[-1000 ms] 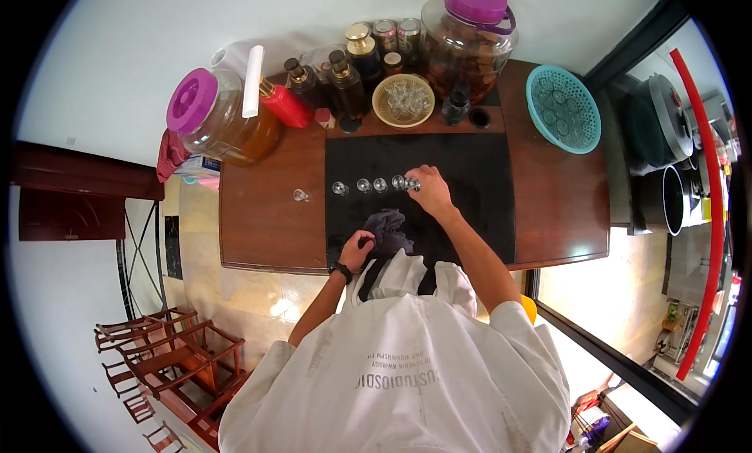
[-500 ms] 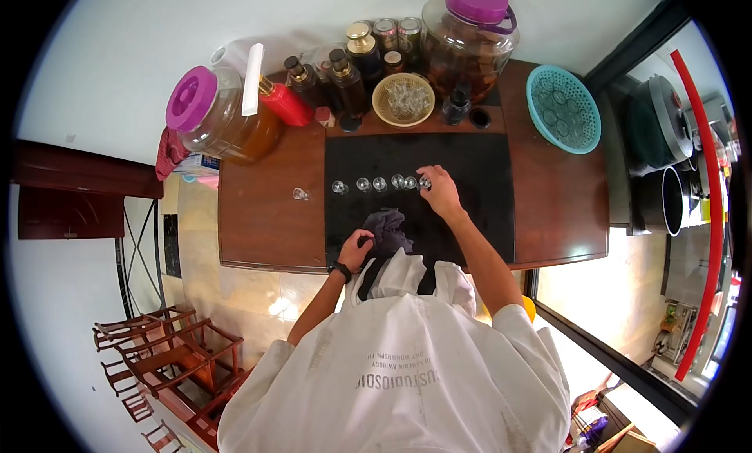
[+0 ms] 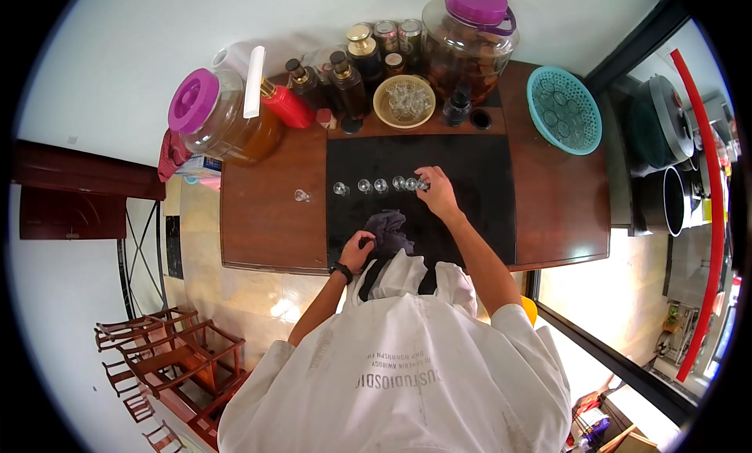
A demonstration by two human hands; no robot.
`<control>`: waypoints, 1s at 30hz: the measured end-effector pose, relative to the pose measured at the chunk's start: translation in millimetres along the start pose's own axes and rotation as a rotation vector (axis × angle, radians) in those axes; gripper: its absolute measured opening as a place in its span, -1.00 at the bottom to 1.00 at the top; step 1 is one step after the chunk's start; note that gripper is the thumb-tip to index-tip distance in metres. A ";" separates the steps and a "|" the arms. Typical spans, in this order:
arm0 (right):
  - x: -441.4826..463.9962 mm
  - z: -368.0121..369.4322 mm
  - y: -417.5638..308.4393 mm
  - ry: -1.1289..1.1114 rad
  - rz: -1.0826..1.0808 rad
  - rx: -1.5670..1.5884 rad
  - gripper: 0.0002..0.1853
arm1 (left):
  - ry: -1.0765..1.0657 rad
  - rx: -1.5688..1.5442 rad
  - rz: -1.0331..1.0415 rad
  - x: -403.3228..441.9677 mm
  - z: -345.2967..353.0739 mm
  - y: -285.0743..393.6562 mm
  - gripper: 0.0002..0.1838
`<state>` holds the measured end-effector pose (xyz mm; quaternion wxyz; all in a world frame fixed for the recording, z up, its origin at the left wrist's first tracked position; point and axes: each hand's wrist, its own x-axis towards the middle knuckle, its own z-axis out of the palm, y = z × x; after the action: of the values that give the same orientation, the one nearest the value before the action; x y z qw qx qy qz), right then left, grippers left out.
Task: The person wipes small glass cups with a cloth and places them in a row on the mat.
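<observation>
Several small clear glasses (image 3: 381, 186) stand in a row across the black mat (image 3: 470, 226), and one more glass (image 3: 301, 195) is on the bare wood to the left. My right hand (image 3: 437, 190) is at the right end of the row, its fingers closed on the last glass (image 3: 423, 184). Close to the front edge, my left hand (image 3: 356, 251) is curled beside a crumpled dark cloth (image 3: 388, 230); its fingertips touch or nearly touch the cloth, and what they hold, if anything, is hidden.
Behind the mat are a tan basket of clear glasses (image 3: 403, 102), dark bottles (image 3: 347, 85), a red bottle (image 3: 288, 106) and a large purple-lidded jar (image 3: 468, 49). Another purple-lidded jar (image 3: 235, 124) is at left, a turquoise basket (image 3: 563, 110) at right. Chairs (image 3: 176, 351) stand lower left.
My right hand has moved slightly right along the row from the glass it was at a second ago, and now holds a glass at the row's end. My left hand has stayed in place.
</observation>
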<state>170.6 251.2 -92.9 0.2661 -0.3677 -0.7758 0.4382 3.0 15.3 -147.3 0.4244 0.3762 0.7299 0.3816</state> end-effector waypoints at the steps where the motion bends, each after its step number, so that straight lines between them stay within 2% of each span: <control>1: -0.2 0.3 0.8 -0.001 -0.007 0.002 -0.56 | -0.001 0.001 0.000 -0.4 0.1 0.2 -0.79; 7: -1.8 -4.5 -10.4 -0.006 -0.016 -0.162 -0.52 | 0.035 0.036 0.048 -1.4 1.2 2.2 -0.84; 13: 6.3 -0.2 -12.7 -0.020 -0.102 -0.263 -0.45 | -0.005 0.003 -0.035 -1.2 -0.3 3.4 -0.79; 17: 14.1 4.6 -25.3 -0.056 -0.108 -0.343 -0.45 | 0.019 0.024 0.030 -0.1 1.2 -0.8 -0.81; 19: 19.0 7.5 -27.0 -0.170 -0.147 -0.409 -0.50 | 0.034 0.027 0.065 -0.6 2.0 -1.0 -0.83; 22: 25.2 15.1 -26.8 -0.220 -0.112 -0.469 -0.55 | 0.041 0.036 0.059 -0.7 0.5 2.2 -0.83; 25: 26.6 21.3 -18.1 -0.217 -0.095 -0.447 -0.60 | 0.036 0.029 0.042 -1.4 1.0 3.6 -0.83; 30: 20.2 26.7 -2.8 -0.174 -0.124 -0.357 -0.70 | 0.072 0.038 0.128 -2.1 2.7 3.6 -0.83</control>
<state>138.1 253.5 -101.3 0.1551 -0.3214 -0.8824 0.3065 7.0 15.7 -144.4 0.3654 0.4161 0.7264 0.4071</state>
